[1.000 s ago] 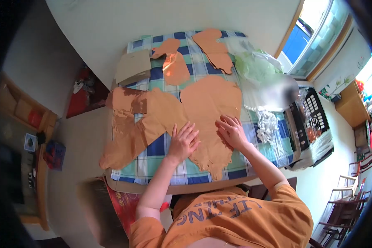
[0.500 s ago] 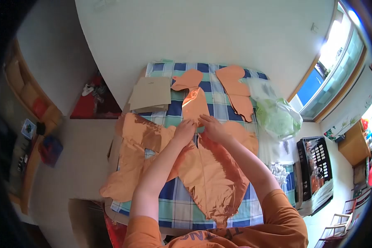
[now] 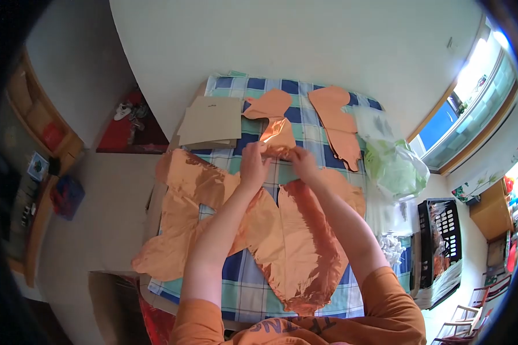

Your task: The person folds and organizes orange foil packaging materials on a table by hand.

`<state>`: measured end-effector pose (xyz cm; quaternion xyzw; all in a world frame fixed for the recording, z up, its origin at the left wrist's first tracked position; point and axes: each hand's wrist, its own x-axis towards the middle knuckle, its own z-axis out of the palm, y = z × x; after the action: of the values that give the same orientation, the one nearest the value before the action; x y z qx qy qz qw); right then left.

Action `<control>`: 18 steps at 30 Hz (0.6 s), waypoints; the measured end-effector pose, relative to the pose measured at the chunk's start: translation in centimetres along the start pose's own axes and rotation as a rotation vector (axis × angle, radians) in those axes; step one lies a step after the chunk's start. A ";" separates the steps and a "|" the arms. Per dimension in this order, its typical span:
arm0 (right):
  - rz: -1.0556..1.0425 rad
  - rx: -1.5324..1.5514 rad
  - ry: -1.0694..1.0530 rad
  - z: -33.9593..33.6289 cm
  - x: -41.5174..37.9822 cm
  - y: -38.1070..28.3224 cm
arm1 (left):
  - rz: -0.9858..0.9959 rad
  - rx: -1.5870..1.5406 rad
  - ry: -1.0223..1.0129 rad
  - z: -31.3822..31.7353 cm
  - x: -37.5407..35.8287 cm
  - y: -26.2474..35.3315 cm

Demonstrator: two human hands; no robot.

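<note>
Checked cloth (image 3: pixel 250 287): beneath the foil.
Large foil shape (image 3: pixel 293 247): near the person.
Small foil piece (image 3: pixel 277 132): beyond it — likely light, limp, slippery, easily creased; best held by edges.
Left hand (image 3: pixel 253 164): pinching its near edge — left end.
Right hand (image 3: pixel 305 165): likewise, right end.

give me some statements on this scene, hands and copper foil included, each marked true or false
1. The left hand and right hand hold the near end of a shiny copper-coloured foil piece. True.
2. The flat beige rectangular sheets lie right of that piece. False: they lie to its left.
3. A translucent green-and-white plastic bag lies right of both hands. True.
4. The fabric cloth underneath is plain red. False: it is checked blue, green and white.
</note>
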<state>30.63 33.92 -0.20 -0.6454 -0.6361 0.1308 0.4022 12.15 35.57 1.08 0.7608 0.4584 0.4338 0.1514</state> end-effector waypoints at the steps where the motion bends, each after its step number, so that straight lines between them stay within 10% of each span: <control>1: -0.020 0.034 0.047 -0.9 0.1 -0.9 | -0.022 0.018 -0.005 -0.6 -0.3 0.3; 11: -0.526 0.023 0.179 -19.5 -1.4 -18.6 | 0.278 0.128 0.375 -6.0 4.2 8.0; 14: -0.686 -0.062 0.140 -24.5 -6.1 -22.8 | 0.196 -0.058 -0.151 -8.0 5.9 9.2; 18: -0.665 -0.235 0.010 -27.5 -14.6 -22.4 | 0.335 -0.117 -0.127 -7.0 1.9 10.8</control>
<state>31.06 7.75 27.78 -0.4455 -0.8201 -0.0843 0.3489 13.08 30.19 12.85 0.8421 0.2888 0.4302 0.1497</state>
